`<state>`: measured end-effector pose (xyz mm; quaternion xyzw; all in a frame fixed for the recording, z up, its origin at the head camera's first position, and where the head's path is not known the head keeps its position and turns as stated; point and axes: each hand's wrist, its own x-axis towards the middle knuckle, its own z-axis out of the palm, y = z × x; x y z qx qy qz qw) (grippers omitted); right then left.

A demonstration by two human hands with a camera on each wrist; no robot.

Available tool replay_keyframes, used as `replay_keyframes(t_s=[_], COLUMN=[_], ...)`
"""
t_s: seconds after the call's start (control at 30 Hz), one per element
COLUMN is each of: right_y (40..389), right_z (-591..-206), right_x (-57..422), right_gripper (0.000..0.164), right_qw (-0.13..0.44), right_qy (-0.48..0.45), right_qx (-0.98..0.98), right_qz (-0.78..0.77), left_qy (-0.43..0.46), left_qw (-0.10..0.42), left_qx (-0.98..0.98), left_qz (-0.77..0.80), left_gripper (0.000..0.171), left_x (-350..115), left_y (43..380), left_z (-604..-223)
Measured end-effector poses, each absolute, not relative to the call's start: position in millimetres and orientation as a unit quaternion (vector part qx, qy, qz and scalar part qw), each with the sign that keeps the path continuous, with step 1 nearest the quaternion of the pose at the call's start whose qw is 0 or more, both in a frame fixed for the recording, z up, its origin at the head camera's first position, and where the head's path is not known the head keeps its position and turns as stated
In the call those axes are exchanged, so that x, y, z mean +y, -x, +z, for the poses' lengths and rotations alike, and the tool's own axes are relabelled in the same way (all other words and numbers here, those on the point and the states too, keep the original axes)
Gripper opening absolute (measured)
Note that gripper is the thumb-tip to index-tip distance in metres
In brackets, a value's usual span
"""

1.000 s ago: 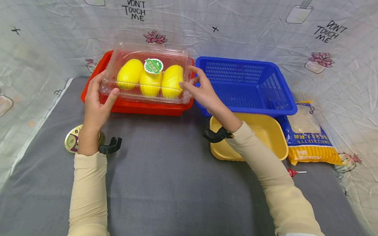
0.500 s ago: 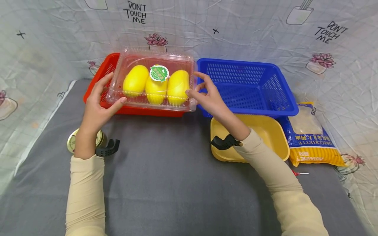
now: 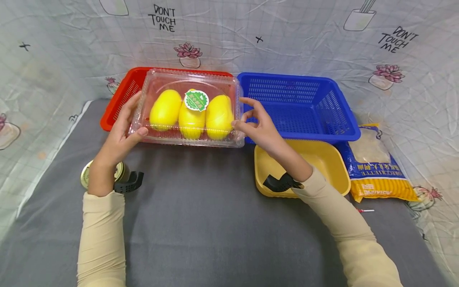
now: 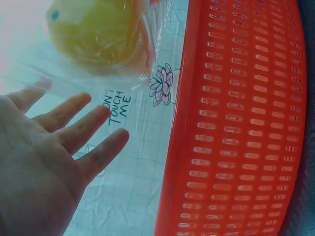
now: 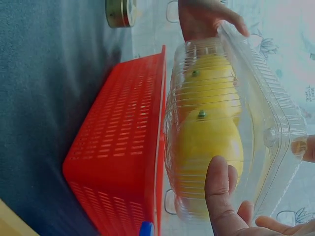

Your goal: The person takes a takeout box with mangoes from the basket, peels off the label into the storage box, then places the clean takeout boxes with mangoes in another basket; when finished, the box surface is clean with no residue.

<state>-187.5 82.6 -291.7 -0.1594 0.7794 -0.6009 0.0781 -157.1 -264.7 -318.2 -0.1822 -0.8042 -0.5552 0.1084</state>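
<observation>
A clear plastic box [image 3: 172, 137] with three yellow fruits [image 3: 165, 110] inside and a green-and-white sticker [image 3: 196, 100] is held up, tilted, over the red basket [image 3: 120, 99]. My left hand [image 3: 120, 139] grips its left end, thumb at the front edge; the left wrist view shows that hand's fingers [image 4: 81, 120] spread and mostly straight. At the box's right end, my right hand [image 3: 259, 125] pinches the side between thumb and fingers. The right wrist view shows the box [image 5: 256, 132] above the red basket's rim, apart from it.
A blue basket [image 3: 297, 107] stands right of the red one. In front of it are a yellow tub [image 3: 315, 159] and an orecchiette pasta bag [image 3: 380, 171]. A lollipop [image 3: 363, 210] lies nearer. A round tin [image 3: 122, 172] is partly behind my left wrist.
Both hands have brought the box towards me and slightly right, uncovering the red basket's back rim. The baskets, tub and bag stay in place.
</observation>
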Motion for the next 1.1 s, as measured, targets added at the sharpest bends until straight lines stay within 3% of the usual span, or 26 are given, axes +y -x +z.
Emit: replay_keyframes(t_s=[0.5,1.1], right_y=[164,140], right_z=[-302,-311], right_x=[92,101], right_gripper=[0.065,0.068], right_qw=[0.089,0.093], right_qy=[0.154,0.168], right_qx=[0.75,0.728], right_qz=[-0.637,-0.658], left_qy=[0.253,0.277], left_qw=[0.055,0.063], left_qx=[-0.703,-0.792], left_qz=[-0.662,-0.54], left_gripper=[0.087,0.101], left_x=[-264,-270], left_y=[156,140], left_z=[-327,-321])
